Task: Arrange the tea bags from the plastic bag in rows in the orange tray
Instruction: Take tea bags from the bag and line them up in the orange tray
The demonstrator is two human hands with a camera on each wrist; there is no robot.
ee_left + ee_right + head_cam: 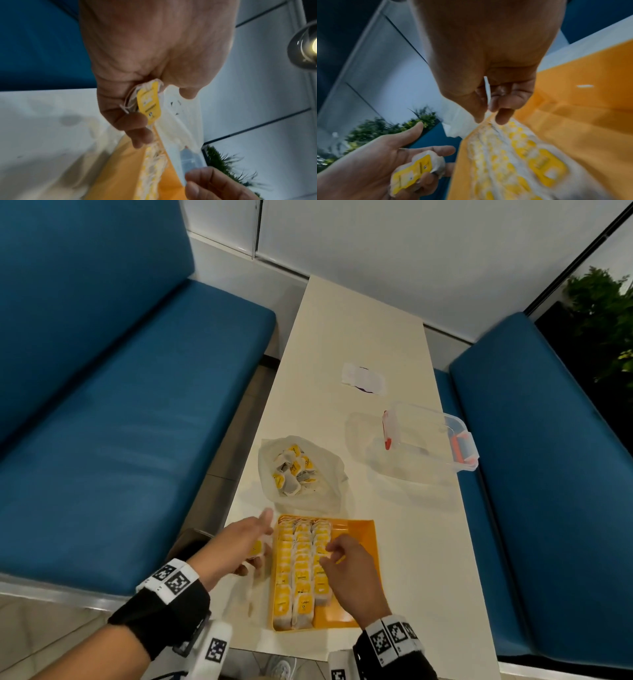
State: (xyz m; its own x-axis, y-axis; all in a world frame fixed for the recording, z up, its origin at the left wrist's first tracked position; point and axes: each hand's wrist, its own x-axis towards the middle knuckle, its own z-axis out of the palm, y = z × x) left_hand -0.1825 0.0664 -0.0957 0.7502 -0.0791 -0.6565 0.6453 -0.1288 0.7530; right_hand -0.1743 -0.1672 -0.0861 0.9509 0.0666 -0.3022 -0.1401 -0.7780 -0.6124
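The orange tray [356, 527] lies at the table's near edge with three rows of yellow-tagged tea bags [298, 570] filling its left part; its right part is bare. Just beyond it lies the open plastic bag [301, 470] with several loose tea bags inside. My left hand [255, 546] hovers at the tray's left rim, its fingers curled round a few tea bags [149, 104], thumb stretched forward. My right hand [330, 549] is over the third row and pinches a thin tea bag [487, 92], seen edge-on, between thumb and fingers just above the row.
A clear lidded container with red clips [431, 436] stands at the table's right edge beyond the tray. A white paper packet [363, 378] lies farther back. Blue bench seats flank the narrow white table [359, 330] on the left [120, 440] and right [548, 474].
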